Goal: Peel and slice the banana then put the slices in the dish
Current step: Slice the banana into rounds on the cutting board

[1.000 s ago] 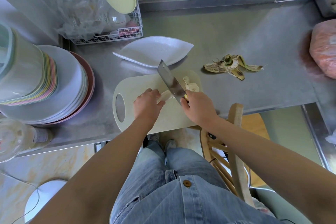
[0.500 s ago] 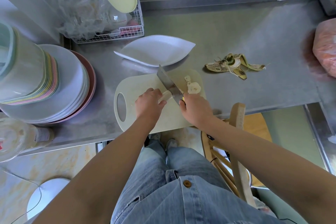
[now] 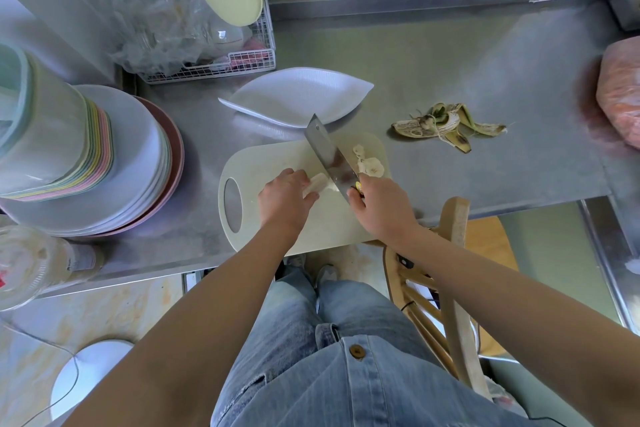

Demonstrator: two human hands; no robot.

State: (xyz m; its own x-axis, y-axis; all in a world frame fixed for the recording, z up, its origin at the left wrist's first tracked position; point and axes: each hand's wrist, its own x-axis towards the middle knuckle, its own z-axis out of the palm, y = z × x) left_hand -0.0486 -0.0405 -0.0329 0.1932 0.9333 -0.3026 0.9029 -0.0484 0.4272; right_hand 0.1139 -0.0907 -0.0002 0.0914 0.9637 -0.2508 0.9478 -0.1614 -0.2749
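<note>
Left grip (image 3: 284, 198) curled over banana stub (image 3: 318, 182) on the board (image 3: 277, 159); right grip (image 3: 381, 208) wrapped round knife (image 3: 329, 156) handle, blade at cut face. Tuck fingertips back, keep cuts even — slices (image 3: 370, 166) pile right of blade, dish (image 3: 294, 97) not loaded yet.

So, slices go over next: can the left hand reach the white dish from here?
Probably yes. The dish sits just past the far edge of the cutting board, ahead of the left hand, with only bare board between; the cleaver lies right of that path. It must first release the banana piece.
</note>
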